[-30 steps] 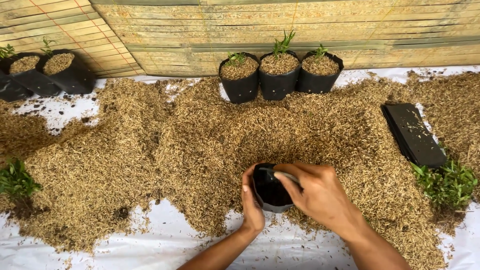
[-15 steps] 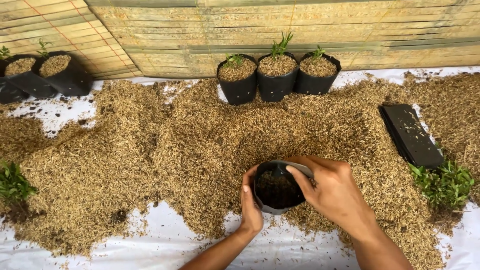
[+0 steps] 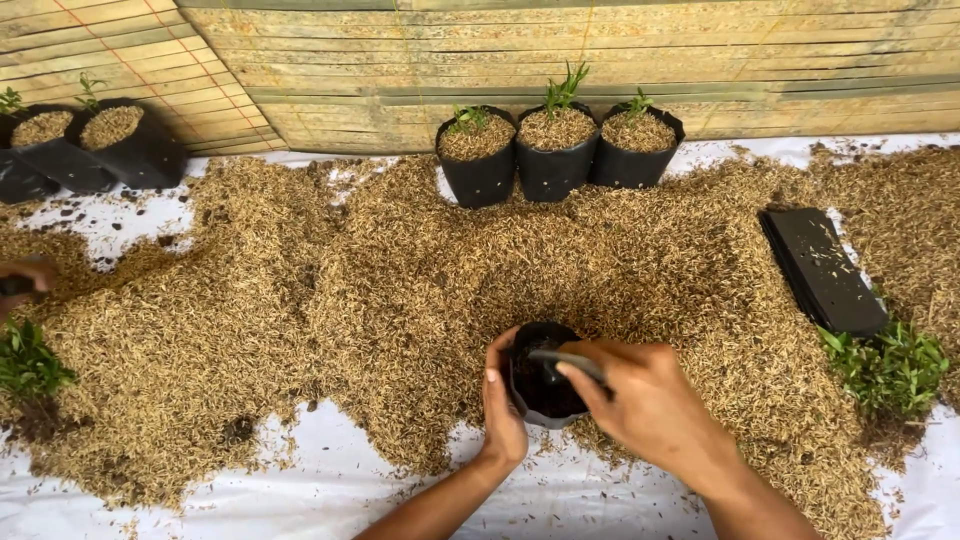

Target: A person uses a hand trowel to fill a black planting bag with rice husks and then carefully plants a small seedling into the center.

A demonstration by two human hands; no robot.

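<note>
Black filled grow bags [image 3: 110,150] at far left, against the bamboo mat wall [image 3: 600,60]. Green seedlings [image 3: 28,362] at left edge of the rice-husk heap [image 3: 300,300]. Centre front: small black grow bag [image 3: 540,378], upright in the husk. Left hand [image 3: 502,405] cupping its left wall, grip closed on it. Right hand [image 3: 650,405] pinching its right rim. Flat black bag stack [image 3: 822,270] at right.

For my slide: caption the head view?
Both hands, left and right, hold a black bag on husk.
</note>
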